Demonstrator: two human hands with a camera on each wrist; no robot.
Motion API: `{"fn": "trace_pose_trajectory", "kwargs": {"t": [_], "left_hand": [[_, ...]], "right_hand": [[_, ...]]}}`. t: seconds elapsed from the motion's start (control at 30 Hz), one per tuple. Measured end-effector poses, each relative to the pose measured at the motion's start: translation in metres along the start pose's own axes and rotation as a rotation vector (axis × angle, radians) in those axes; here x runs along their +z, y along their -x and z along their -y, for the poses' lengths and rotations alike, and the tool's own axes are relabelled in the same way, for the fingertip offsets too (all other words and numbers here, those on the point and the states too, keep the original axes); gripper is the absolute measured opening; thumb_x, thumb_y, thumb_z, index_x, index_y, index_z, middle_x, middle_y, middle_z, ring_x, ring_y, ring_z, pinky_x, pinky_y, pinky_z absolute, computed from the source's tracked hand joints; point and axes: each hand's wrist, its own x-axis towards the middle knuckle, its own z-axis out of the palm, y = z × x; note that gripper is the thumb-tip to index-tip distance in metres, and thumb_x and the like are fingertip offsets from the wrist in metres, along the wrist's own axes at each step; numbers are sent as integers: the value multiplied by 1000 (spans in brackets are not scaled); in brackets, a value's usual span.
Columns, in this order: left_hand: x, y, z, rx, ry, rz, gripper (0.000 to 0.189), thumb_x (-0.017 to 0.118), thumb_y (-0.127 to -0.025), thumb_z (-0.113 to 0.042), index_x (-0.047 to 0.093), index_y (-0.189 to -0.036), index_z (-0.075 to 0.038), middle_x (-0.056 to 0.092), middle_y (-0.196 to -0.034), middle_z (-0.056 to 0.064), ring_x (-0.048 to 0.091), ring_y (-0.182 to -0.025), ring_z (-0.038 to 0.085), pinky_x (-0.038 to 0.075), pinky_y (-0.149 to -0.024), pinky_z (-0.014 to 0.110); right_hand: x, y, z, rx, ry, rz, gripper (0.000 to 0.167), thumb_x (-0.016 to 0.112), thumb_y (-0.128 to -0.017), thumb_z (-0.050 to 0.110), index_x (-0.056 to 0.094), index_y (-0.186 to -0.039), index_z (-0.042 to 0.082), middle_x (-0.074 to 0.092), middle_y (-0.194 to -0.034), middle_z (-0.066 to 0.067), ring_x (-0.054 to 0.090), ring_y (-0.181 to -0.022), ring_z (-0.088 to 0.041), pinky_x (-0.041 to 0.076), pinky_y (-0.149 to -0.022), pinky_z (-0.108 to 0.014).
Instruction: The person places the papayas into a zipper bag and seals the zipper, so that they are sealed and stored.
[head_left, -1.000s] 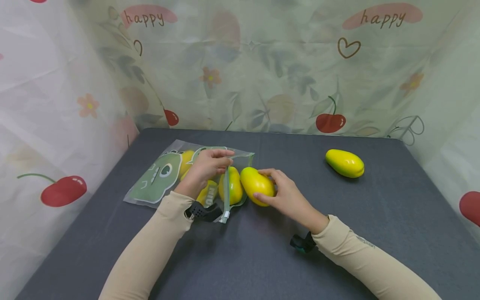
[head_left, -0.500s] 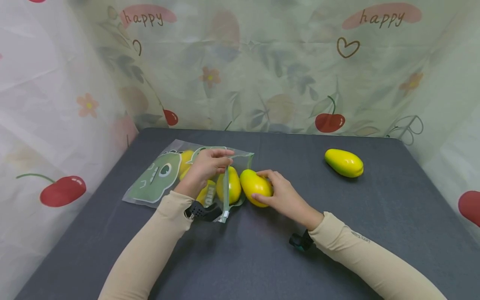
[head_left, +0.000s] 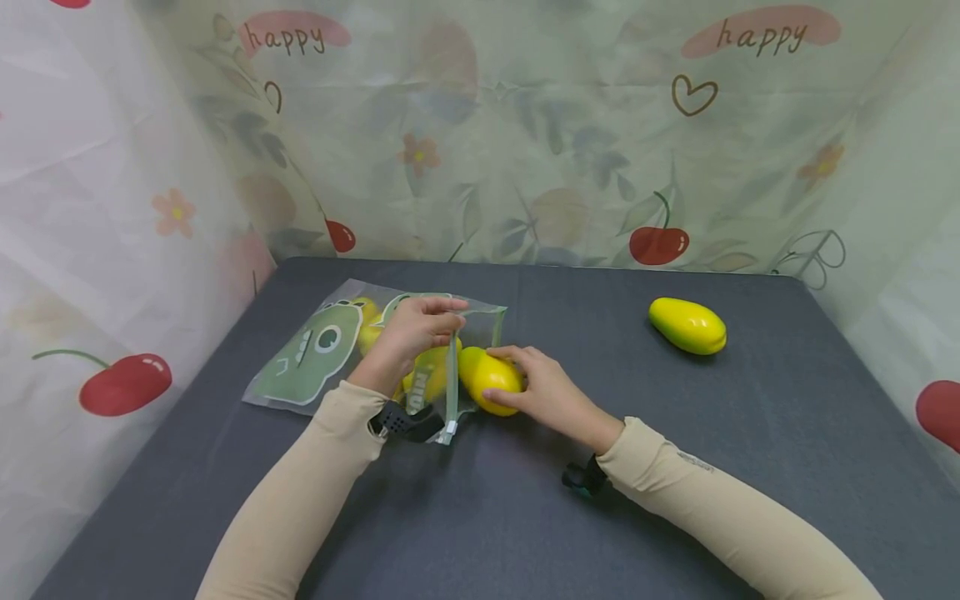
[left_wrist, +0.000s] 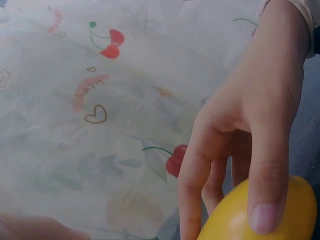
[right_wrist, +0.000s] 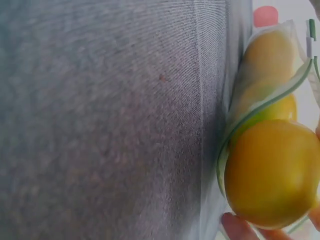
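"Fruit [head_left: 483, 372] in the right hand [head_left: 551, 393]: where does it sit against the bag [head_left: 306, 354]?"

"Right at the bag's mouth, its leading end up by the raised rim. How much of it is inside, I can't tell."

"And the grip?"

"Thumb and fingers of the right hand curl round its end facing away from the bag. The left hand [head_left: 416, 333] pinches the bag's upper rim, above the slider [head_left: 451, 427]."

"How should it handle?"

"Firm, I'd guess: the skin looks smooth and glossy, with no dent visible under the thumb. That shine could make it slippery. Weight I can't judge from here."

"Best hold?"

"Thumb and fingers on opposite sides of the end away from the bag, so the leading end is free of fingers. The bag looks like thin, limp film that would fold if pushed, so take it by the rim."

"Any others?"

"Inner fruit [head_left: 438, 367] shows through the bag, and a loose fruit [head_left: 687, 326] lies well to the bag's right."
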Motion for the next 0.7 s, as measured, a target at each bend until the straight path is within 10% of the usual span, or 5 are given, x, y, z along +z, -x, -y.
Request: {"fn": "trace_pose_trajectory", "kwargs": {"t": [0.7], "left_hand": [[1,1,-3,-5,2,-14,39,60,-91,-8,60,-129,-1,57,-133,17,55,-96,20,50,-82,28]], "right_hand": [[13,-9,10,53,-155,29,57,74,-85,30,51,-133,11,50,-118,-11,62,-106,-27,54,-87,-37]]}}
